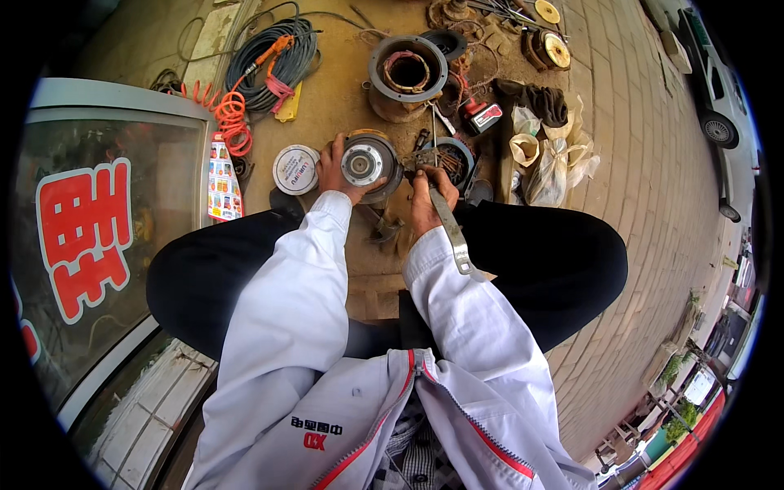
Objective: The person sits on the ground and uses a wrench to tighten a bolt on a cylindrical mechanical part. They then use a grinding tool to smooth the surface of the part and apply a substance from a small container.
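Wears, nearest of all, a smooth white jacket (282,294). Clasps the round metal part (372,170) with the left hand (335,171); grips, just right of it, a long, flat metal tool (452,229) in the right hand (426,201). Best to brace firmly by the dark, curved rim (394,174) around the bright hub (361,166).

Tan, dusty ground (343,73) met rows of brick paving (645,188) sweeping down the right. On the left stood a glass panel (163,192) in a grey frame (122,98), bearing large red characters, above pale tiles (155,400). Daylight reached a silver car (725,102) and green plants (679,420).
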Tool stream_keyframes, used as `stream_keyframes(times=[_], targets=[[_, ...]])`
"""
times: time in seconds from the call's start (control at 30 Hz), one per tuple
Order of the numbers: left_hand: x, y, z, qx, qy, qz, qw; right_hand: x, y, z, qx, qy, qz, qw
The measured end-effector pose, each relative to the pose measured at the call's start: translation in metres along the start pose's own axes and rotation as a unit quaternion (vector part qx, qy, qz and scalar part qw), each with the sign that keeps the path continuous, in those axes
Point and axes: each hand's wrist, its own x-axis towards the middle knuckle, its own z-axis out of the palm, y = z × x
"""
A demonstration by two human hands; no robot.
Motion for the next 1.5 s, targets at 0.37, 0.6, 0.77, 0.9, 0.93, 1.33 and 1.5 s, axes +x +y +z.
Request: stream_keyframes(times=[0.37,0.6,0.77,0.9,0.93,1.33,1.5], targets=[[-0.020,0.031,0.010,0.033,0.077,-0.071,0.994,-0.001,-0.008,0.001,-0.086,0.011,-0.053,0.995],[-0.022,0.031,0.011,0.066,0.065,-0.072,0.993,0.003,0.002,0.003,-0.096,0.021,-0.121,0.988],[-0.019,0.030,0.009,0.062,0.063,-0.045,0.995,-0.013,0.006,-0.004,-0.087,0.007,-0.038,0.995],[-0.010,0.017,-0.001,0.079,0.022,0.045,0.996,-0.023,0.023,-0.004,-0.066,0.025,-0.081,0.994],[-0.009,0.010,0.003,0.070,0.039,0.058,0.995,-0.024,0.025,-0.003,-0.062,0.027,-0.086,0.994],[-0.006,0.005,0.004,0.065,0.011,0.013,0.998,-0.031,0.020,-0.005,-0.048,0.025,-0.062,0.997],[-0.007,0.012,0.003,0.081,0.008,0.022,0.996,-0.006,0.016,0.004,-0.013,0.021,-0.013,1.000]])
